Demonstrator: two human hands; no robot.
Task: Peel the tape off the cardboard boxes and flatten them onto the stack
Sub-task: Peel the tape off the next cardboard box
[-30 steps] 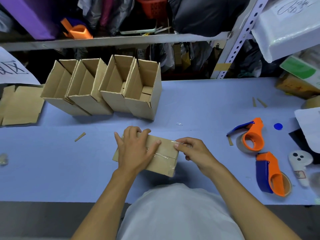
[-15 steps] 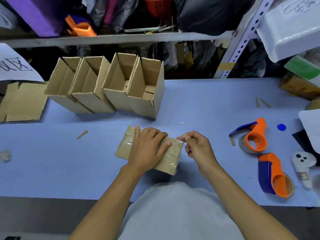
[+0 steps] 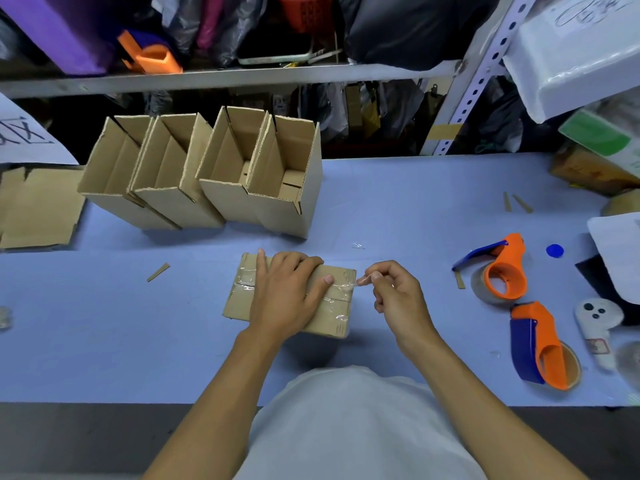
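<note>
The small brown cardboard box (image 3: pixel 332 306) lay near the front middle of the pale blue worktop (image 3: pixel 398 209), its taped face up. The left hand (image 3: pixel 287 292) lay flat across it, fingers straight and pressing it down. The right hand (image 3: pixel 394 292), just off the box's right edge, pinched the lifted end of the clear plastic tape strip (image 3: pixel 343 289) between thumb and fingertips.

The step in hand looked to be the peeling itself, barely begun: most of the strip was stuck along the seam. The next move would call for a steady pull leftward and low across the seam while the left hand shifted clear of the strip, since it covered the middle of it.

Four open brown cardboard boxes (image 3: pixel 221 178) stood in a row behind, and the flat brown cardboard stack (image 3: pixel 38 209) at the far left was cut off by the picture's edge. How many sheets it held could not be made out. The tape under the palm was hidden, and its glare blurred its edges.
</note>
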